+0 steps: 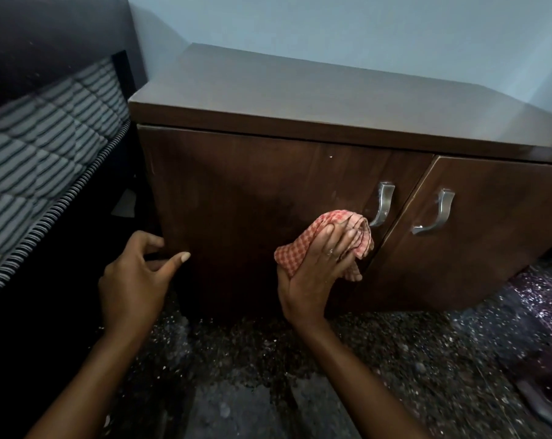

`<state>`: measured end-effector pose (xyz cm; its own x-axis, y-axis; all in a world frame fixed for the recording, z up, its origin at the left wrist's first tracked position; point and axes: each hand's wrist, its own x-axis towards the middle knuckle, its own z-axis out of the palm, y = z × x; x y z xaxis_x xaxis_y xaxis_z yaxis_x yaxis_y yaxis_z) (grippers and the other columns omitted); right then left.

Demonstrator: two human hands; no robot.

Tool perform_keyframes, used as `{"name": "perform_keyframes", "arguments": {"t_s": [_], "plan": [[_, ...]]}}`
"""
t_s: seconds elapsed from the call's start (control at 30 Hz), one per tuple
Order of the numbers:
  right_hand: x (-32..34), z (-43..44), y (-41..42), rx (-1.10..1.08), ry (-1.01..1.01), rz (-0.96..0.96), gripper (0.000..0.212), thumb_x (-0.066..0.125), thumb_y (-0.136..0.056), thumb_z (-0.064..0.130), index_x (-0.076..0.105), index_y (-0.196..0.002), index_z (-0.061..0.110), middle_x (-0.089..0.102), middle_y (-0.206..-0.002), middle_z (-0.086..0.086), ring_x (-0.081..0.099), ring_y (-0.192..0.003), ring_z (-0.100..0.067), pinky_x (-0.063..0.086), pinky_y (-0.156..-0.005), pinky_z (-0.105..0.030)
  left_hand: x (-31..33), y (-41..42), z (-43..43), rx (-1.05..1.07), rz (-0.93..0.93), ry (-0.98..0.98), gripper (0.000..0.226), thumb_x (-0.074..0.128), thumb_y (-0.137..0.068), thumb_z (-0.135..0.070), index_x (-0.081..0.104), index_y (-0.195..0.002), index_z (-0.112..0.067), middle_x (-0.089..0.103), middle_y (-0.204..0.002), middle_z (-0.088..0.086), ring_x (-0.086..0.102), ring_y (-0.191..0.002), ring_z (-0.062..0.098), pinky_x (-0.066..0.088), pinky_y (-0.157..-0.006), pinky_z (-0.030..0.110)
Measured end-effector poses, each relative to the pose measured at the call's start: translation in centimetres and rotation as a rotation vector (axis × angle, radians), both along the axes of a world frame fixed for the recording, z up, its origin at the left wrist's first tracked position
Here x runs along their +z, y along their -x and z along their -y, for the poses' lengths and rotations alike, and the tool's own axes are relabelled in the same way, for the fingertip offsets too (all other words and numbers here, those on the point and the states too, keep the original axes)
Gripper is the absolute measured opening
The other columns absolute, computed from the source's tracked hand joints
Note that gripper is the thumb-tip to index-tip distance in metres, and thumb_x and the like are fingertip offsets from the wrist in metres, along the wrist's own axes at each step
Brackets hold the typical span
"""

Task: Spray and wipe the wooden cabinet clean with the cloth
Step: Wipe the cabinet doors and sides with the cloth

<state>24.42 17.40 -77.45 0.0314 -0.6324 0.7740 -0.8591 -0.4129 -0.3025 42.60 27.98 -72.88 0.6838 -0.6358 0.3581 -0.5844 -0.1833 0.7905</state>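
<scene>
A quilted mattress (37, 147) with grey and dark stripes and a corded edge lies at far left on a dark bed frame (122, 68). The person's left hand (135, 280) is at the left edge of the wooden cabinet (268, 99), fingers loosely curled and thumb out, holding nothing; whether the fingertips touch that edge is hard to tell in the shadow. The low, box-shaped cabinet stands against a pale blue wall (331, 26), with a smooth dark-brown top and 2 flat doors. On the left door (236, 191), the right hand (316, 267) presses a bunched red-and-white checked cloth (362, 237) flat with straight, spread fingers, just beside the first of 2 curved brushed-metal handles (383, 204). The second handle (436, 213) sits on the right door (484, 248). Below is a dark speckled stone floor (300, 359), with a blurred purple object (541, 312) at far right.
</scene>
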Motion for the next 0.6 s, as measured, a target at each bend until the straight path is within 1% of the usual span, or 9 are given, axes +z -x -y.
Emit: {"name": "perform_keyframes", "arguments": {"t_s": [0.07, 0.13, 0.23, 0.3, 0.33, 0.37, 0.43, 0.53, 0.6], "plan": [[1.3, 0.2, -0.1, 0.032, 0.075, -0.039, 0.082, 0.041, -0.081, 0.050, 0.003, -0.141, 0.008, 0.011, -0.146, -0.020, -0.022, -0.143, -0.021, -0.009, -0.114, -0.045, -0.1, 0.0, 0.0, -0.005, -0.004, 0.003, 0.029, 0.079, -0.075, -0.025, 0.057, -0.091, -0.016, 0.060, -0.071, -0.005, 0.057, -0.068, 0.012, 0.039, -0.057, 0.025], [4.1, 0.6, -0.5, 0.052, 0.189, -0.077, 0.075, 0.036, -0.088, 0.052, 0.009, -0.142, 0.009, 0.018, -0.146, -0.018, -0.017, -0.144, -0.019, -0.011, -0.115, -0.042, -0.2, 0.0, 0.0, -0.005, -0.006, 0.003, 0.028, 0.079, -0.075, -0.024, 0.057, -0.091, -0.016, 0.060, -0.071, -0.004, 0.057, -0.067, 0.011, 0.040, -0.057, 0.025], [9.3, 1.3, -2.0, 0.025, 0.279, 0.070, 0.073, 0.017, -0.091, 0.058, 0.016, -0.143, 0.007, 0.017, -0.148, -0.012, -0.014, -0.143, -0.016, -0.005, -0.115, -0.045, -0.1, -0.1, 0.0, 0.000, -0.003, -0.004, 0.029, 0.079, -0.075, -0.025, 0.057, -0.092, -0.016, 0.062, -0.071, -0.003, 0.057, -0.067, 0.012, 0.039, -0.056, 0.025], [10.6, 1.3, -2.9, -0.047, 0.293, 0.141, 0.075, 0.014, -0.089, 0.060, 0.016, -0.143, 0.008, 0.016, -0.148, -0.011, -0.014, -0.143, -0.017, -0.001, -0.114, -0.049, 0.0, -0.1, 0.0, -0.003, -0.008, -0.004, 0.029, 0.079, -0.075, -0.026, 0.057, -0.092, -0.016, 0.067, -0.073, 0.001, 0.061, -0.069, 0.014, 0.041, -0.058, 0.026], [10.4, 1.3, -3.3, -0.065, 0.299, 0.127, 0.072, 0.018, -0.089, 0.059, 0.016, -0.144, 0.011, 0.017, -0.148, -0.010, -0.014, -0.143, -0.017, -0.001, -0.114, -0.050, -0.1, -0.1, 0.0, 0.000, -0.009, -0.008, 0.029, 0.079, -0.075, -0.027, 0.057, -0.092, -0.016, 0.070, -0.073, 0.003, 0.063, -0.071, 0.017, 0.044, -0.061, 0.028], [9.6, 1.3, -3.6, -0.059, 0.313, 0.074, 0.067, 0.024, -0.090, 0.056, 0.017, -0.143, 0.016, 0.020, -0.147, -0.008, -0.014, -0.144, -0.017, -0.002, -0.114, -0.050, -0.2, -0.1, 0.1, 0.006, -0.012, -0.014, 0.029, 0.079, -0.075, -0.027, 0.058, -0.092, -0.016, 0.071, -0.074, 0.004, 0.066, -0.072, 0.019, 0.046, -0.063, 0.030], [7.4, 0.9, -3.9, 0.043, 0.368, -0.147, 0.057, 0.038, -0.089, 0.042, 0.026, -0.140, 0.022, 0.025, -0.145, -0.002, -0.014, -0.144, -0.017, -0.002, -0.114, -0.048, -0.4, -0.1, 0.3, 0.015, -0.021, -0.026, 0.030, 0.079, -0.075, -0.028, 0.059, -0.093, -0.017, 0.072, -0.075, 0.005, 0.068, -0.076, 0.023, 0.049, -0.066, 0.033], [4.4, 0.1, -3.1, 0.275, 0.485, -0.515, 0.049, 0.040, -0.094, 0.023, 0.031, -0.142, 0.024, 0.030, -0.148, 0.011, 0.006, -0.145, -0.015, 0.017, -0.106, -0.045, -0.1, 0.1, 0.2, 0.017, -0.019, -0.024, 0.031, 0.079, -0.074, -0.028, 0.060, -0.094, -0.015, 0.072, -0.076, 0.006, 0.067, -0.075, 0.023, 0.048, -0.065, 0.033], [3.6, 0.4, -1.2, 0.291, 0.498, -0.560, 0.048, 0.036, -0.096, 0.017, 0.030, -0.143, 0.024, 0.030, -0.150, 0.013, 0.016, -0.141, -0.015, 0.027, -0.099, -0.042, 0.1, 0.2, 0.1, 0.001, -0.023, -0.021, 0.030, 0.079, -0.075, -0.026, 0.059, -0.095, -0.014, 0.069, -0.075, 0.004, 0.064, -0.073, 0.020, 0.043, -0.063, 0.030]]}}
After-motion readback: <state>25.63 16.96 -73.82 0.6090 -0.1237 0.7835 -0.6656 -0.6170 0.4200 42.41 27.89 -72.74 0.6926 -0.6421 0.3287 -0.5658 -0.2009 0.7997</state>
